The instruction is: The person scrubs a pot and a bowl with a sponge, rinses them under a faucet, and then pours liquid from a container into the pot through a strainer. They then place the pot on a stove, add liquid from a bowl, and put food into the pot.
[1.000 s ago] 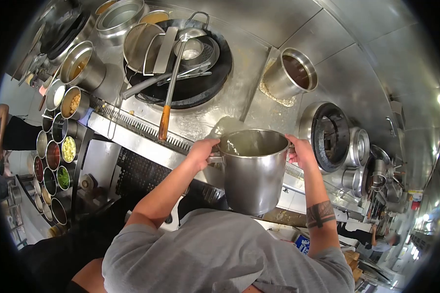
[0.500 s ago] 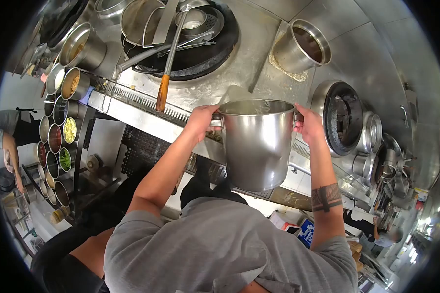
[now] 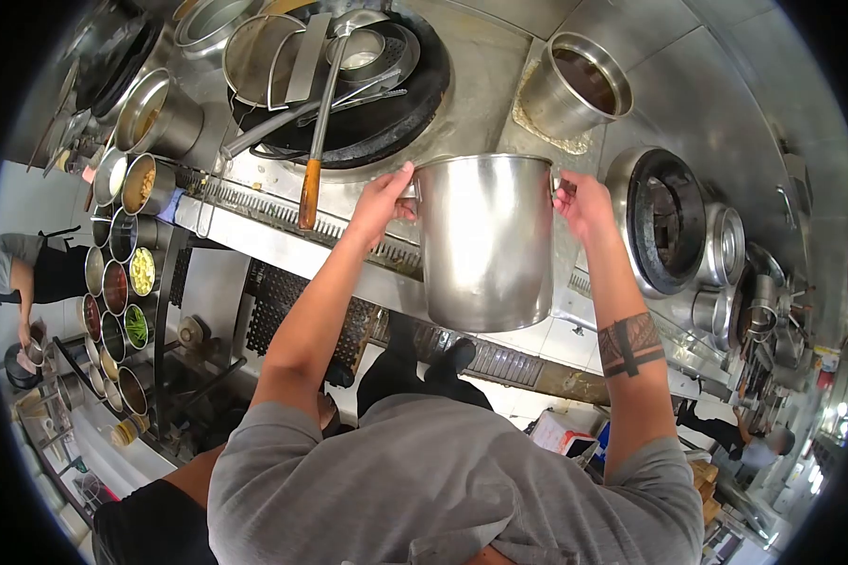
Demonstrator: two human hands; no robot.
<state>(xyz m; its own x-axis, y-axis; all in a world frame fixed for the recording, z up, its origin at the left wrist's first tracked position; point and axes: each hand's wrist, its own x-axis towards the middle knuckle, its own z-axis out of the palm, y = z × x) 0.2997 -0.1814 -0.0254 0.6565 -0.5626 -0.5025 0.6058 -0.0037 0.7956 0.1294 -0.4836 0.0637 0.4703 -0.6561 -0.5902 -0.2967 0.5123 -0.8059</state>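
A tall stainless steel stockpot (image 3: 488,247) hangs over the front edge of the steel counter. Its rim leans away from me, so the inside is hidden. My left hand (image 3: 383,201) is closed around the handle on its left side. On the opposite side, my right hand (image 3: 582,200) grips the other handle, fingers curled. Beyond the pot, a smaller steel pot (image 3: 567,94) of dark brown liquid stands on the counter. A ladle (image 3: 320,132) with a wooden handle end lies across a black wok (image 3: 415,113), left of the pot.
At left, several round containers hold chopped foods, including yellow pieces (image 3: 142,271) and green pieces (image 3: 136,326). A large black ring (image 3: 664,221) leans against the back wall at right. One person (image 3: 28,273) is at far left, another (image 3: 740,438) at far right.
Both hands have moved the stockpot away from me and slightly left. It has tilted farther back, hiding its opening, which showed before.
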